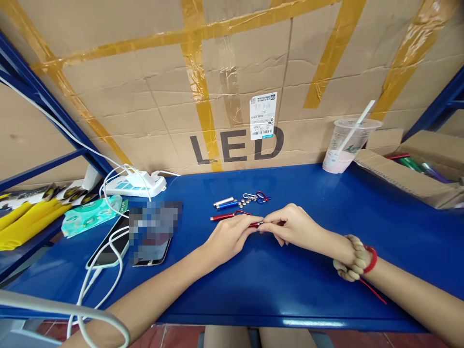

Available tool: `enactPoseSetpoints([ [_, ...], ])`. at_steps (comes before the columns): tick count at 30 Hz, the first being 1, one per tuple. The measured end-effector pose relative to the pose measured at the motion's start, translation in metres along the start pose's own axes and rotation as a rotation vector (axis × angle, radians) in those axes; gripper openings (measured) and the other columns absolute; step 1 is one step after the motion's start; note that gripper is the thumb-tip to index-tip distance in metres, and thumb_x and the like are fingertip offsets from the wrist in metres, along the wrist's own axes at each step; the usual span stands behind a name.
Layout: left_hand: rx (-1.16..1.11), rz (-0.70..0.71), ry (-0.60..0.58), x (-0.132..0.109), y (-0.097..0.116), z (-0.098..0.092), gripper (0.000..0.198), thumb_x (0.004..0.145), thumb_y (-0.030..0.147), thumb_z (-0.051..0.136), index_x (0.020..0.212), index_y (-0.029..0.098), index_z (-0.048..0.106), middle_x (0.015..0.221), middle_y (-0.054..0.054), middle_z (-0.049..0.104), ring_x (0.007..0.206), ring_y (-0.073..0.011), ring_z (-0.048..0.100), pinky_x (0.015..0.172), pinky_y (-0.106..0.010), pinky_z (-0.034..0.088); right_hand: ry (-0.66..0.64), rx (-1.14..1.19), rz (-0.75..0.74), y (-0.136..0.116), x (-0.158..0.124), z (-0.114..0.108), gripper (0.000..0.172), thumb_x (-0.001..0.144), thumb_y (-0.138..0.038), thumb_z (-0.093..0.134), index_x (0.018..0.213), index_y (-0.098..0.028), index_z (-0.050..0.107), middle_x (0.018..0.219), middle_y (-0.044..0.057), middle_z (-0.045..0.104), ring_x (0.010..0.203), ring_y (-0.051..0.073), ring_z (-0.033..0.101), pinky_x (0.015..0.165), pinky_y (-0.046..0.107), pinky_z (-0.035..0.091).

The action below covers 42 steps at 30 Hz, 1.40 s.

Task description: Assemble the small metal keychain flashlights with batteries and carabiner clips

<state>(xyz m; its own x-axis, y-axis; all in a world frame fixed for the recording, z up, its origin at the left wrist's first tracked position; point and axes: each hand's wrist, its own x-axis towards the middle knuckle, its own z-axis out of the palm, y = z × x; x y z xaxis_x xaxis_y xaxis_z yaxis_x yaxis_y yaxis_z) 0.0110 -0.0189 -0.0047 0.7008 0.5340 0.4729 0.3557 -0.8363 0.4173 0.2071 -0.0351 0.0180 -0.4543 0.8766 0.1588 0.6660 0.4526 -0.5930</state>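
My left hand (232, 237) is closed around a small red flashlight (255, 224), most of which its fingers hide. My right hand (295, 226) pinches at the flashlight's silvery end; whether a separate small piece is between those fingertips I cannot make out. Just beyond my left hand lies a second red flashlight (222, 217) with a red carabiner clip (242, 212) at its end. Behind it are a silver tube (224, 201) and a blue tube (227, 205). Several button cells (243, 203) lie beside them, near a silver carabiner (249, 196) and a red carabiner (262, 196).
Phones (150, 253), white cables (118, 239), a power strip (139, 184) and a green tissue pack (90, 215) are at left. A drink cup (340, 150) with a straw and an open carton (391, 176) stand at right. A large cardboard box (152, 116) backs the blue table (308, 285).
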Motion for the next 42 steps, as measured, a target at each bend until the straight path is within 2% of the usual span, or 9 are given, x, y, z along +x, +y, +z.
enactPoseSetpoints([
  [4, 0.006, -0.072, 0.028, 0.002, 0.002, 0.0, 0.019, 0.092, 0.019, 0.039, 0.104, 0.019, 0.054, 0.097, -0.004, 0.066, 0.089, -0.0144, 0.062, 0.077, -0.024, 0.049, 0.087, -0.056, -0.01, 0.001, 0.001, -0.002, 0.042, 0.084, -0.049, 0.051, 0.056, -0.021, 0.064, 0.046, -0.005, 0.06, 0.044, 0.007, 0.055, 0.047, 0.017, 0.034],
  [8, -0.013, -0.152, 0.045, 0.005, 0.004, -0.002, 0.016, 0.091, 0.019, 0.041, 0.102, 0.019, 0.052, 0.094, -0.003, 0.065, 0.084, -0.0144, 0.063, 0.072, -0.023, 0.048, 0.271, -0.02, -0.03, 0.002, 0.002, -0.005, 0.029, 0.075, -0.051, 0.061, 0.074, -0.023, 0.07, 0.065, -0.003, 0.067, 0.048, 0.008, 0.054, 0.048, 0.02, 0.035],
  [10, -0.016, -0.165, 0.043, 0.004, 0.004, -0.002, 0.015, 0.091, 0.02, 0.042, 0.102, 0.019, 0.052, 0.094, -0.003, 0.065, 0.083, -0.0147, 0.063, 0.071, -0.023, 0.048, 0.296, 0.057, -0.033, 0.002, 0.002, -0.006, 0.028, 0.074, -0.049, 0.063, 0.075, -0.022, 0.07, 0.072, -0.001, 0.068, 0.047, 0.008, 0.052, 0.047, 0.021, 0.036],
  [18, -0.029, -0.151, 0.02, 0.003, 0.007, 0.0, 0.013, 0.09, 0.02, 0.042, 0.1, 0.019, 0.051, 0.09, -0.003, 0.066, 0.078, -0.0149, 0.063, 0.066, -0.023, 0.048, 0.084, 0.409, 0.056, 0.004, 0.005, -0.01, 0.026, 0.071, -0.042, 0.067, 0.074, -0.017, 0.069, 0.056, -0.002, 0.062, 0.039, 0.007, 0.051, 0.04, 0.019, 0.037],
  [22, -0.043, -0.137, 0.005, 0.002, 0.008, -0.002, 0.012, 0.09, 0.02, 0.042, 0.098, 0.019, 0.05, 0.089, -0.003, 0.066, 0.079, -0.0152, 0.063, 0.066, -0.023, 0.048, 0.046, 0.456, 0.061, 0.006, 0.007, -0.008, 0.023, 0.07, -0.04, 0.068, 0.072, -0.017, 0.069, 0.055, -0.002, 0.062, 0.039, 0.007, 0.05, 0.039, 0.018, 0.035],
  [28, -0.077, -0.146, -0.023, -0.001, 0.006, -0.002, 0.004, 0.09, 0.021, 0.042, 0.089, 0.019, 0.046, 0.089, -0.004, 0.066, 0.08, -0.0165, 0.064, 0.066, -0.024, 0.049, 0.093, 0.351, 0.124, 0.008, 0.006, -0.002, 0.023, 0.067, -0.04, 0.07, 0.067, -0.017, 0.069, 0.047, -0.004, 0.058, 0.039, 0.007, 0.051, 0.041, 0.018, 0.036],
  [32, -0.053, -0.147, -0.047, -0.003, 0.004, 0.0, 0.004, 0.09, 0.022, 0.042, 0.086, 0.02, 0.043, 0.091, -0.005, 0.066, 0.081, -0.0182, 0.066, 0.065, -0.025, 0.049, 0.054, 0.249, 0.132, 0.008, 0.004, -0.001, 0.028, 0.071, -0.046, 0.065, 0.067, -0.018, 0.069, 0.05, -0.003, 0.06, 0.041, 0.008, 0.054, 0.044, 0.019, 0.037],
  [37, -0.035, -0.121, -0.072, -0.004, 0.004, 0.0, 0.01, 0.091, 0.023, 0.041, 0.081, 0.021, 0.039, 0.089, -0.005, 0.067, 0.089, -0.0201, 0.066, 0.066, -0.026, 0.05, -0.005, 0.144, 0.09, 0.001, 0.001, -0.001, 0.024, 0.079, -0.04, 0.058, 0.07, -0.021, 0.068, 0.06, -0.004, 0.065, 0.04, 0.006, 0.054, 0.047, 0.019, 0.037],
  [42, 0.029, -0.03, -0.003, -0.004, 0.001, 0.002, 0.011, 0.091, 0.021, 0.041, 0.08, 0.02, 0.041, 0.084, -0.004, 0.066, 0.078, -0.0177, 0.066, 0.061, -0.024, 0.048, 0.029, -0.058, -0.031, -0.008, -0.002, -0.003, 0.026, 0.085, -0.03, 0.051, 0.065, -0.021, 0.065, 0.065, -0.005, 0.066, 0.043, 0.005, 0.054, 0.052, 0.019, 0.037],
])
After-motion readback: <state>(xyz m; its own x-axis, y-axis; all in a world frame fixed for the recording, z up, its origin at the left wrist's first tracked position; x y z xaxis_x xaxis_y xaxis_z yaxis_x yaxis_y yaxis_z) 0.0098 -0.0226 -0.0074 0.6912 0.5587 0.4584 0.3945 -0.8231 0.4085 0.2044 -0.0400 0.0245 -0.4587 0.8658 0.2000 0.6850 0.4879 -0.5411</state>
